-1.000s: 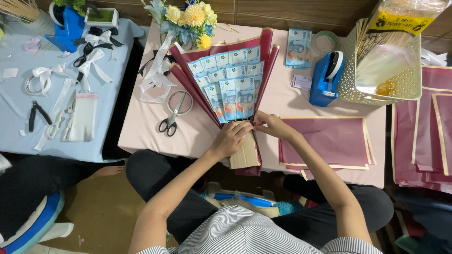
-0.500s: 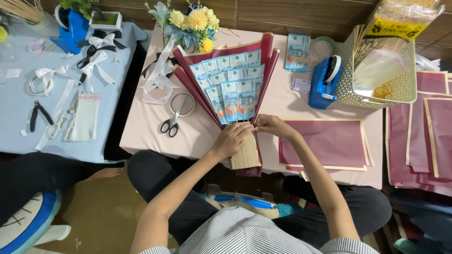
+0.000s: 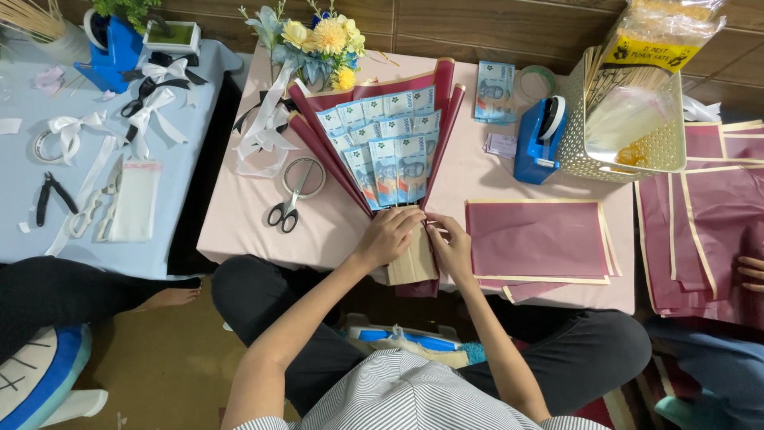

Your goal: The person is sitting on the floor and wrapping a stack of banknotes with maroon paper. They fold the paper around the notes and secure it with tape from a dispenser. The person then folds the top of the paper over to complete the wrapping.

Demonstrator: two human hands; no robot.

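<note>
Now both hands (image 3: 420, 239) on bouquet (image 3: 386, 155).

Our left hand (image 3: 390, 236) hides the bouquet's (image 3: 382, 151) neck. At the right edge we see only fingertips of another person's hand (image 3: 750, 271). The skewers (image 3: 32, 17) at upper left are cut off.

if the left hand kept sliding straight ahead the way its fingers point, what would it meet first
Probably the fan of blue banknotes wrapped in dark red paper. The left hand grips the bouquet's narrow base, fingers aimed up and to the right along it, and the notes begin just beyond them. The height gap is unclear.
</note>
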